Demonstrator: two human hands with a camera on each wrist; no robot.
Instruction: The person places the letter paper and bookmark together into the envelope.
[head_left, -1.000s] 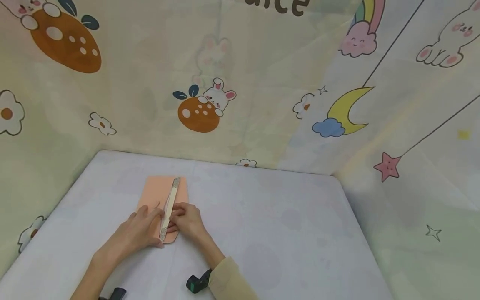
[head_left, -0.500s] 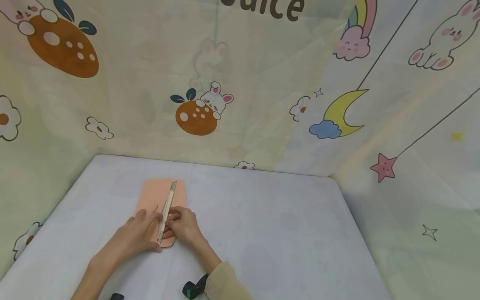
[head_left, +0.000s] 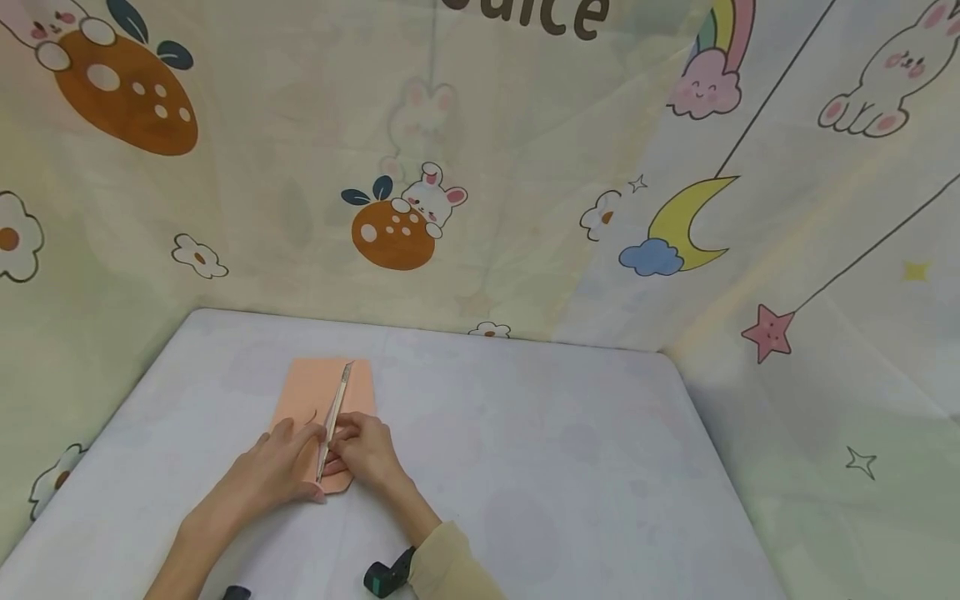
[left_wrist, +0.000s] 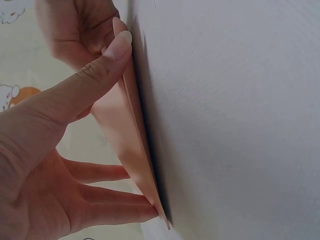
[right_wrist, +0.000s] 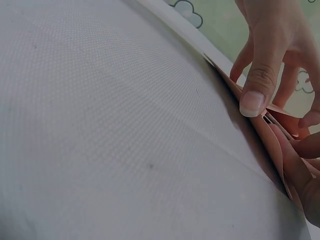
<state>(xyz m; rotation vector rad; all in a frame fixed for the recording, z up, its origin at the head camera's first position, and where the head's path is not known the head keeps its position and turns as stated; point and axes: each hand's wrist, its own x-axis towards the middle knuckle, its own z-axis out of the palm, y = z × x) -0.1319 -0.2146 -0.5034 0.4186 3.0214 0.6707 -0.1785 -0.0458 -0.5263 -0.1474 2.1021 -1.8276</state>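
Observation:
A peach envelope point(head_left: 315, 385) lies lengthwise toward the left of the table. Along its long opening shows a thin pale strip of paper point(head_left: 341, 394) with grey patterned ends, the rest of it hidden inside. My left hand point(head_left: 270, 468) spreads across the envelope's left part. In the left wrist view its thumb point(left_wrist: 97, 72) rests at the near edge and its straight fingers point(left_wrist: 117, 212) touch the envelope's surface. My right hand point(head_left: 370, 450) pinches the paper's right side with curled fingers. The right wrist view shows those fingers point(right_wrist: 295, 167) at the opening, beside the left thumb point(right_wrist: 259, 85).
The table point(head_left: 562, 442) has a white cover. A cloth backdrop point(head_left: 517, 217) printed with cartoons rises along its far and side edges. A small black wrist device point(head_left: 388, 573) sits by the right sleeve point(head_left: 457, 567).
The visible strip of paper has narrowed, sliding leftward into the envelope under my right fingers. Both hands keep about the same places on it. The head view has shifted slightly.

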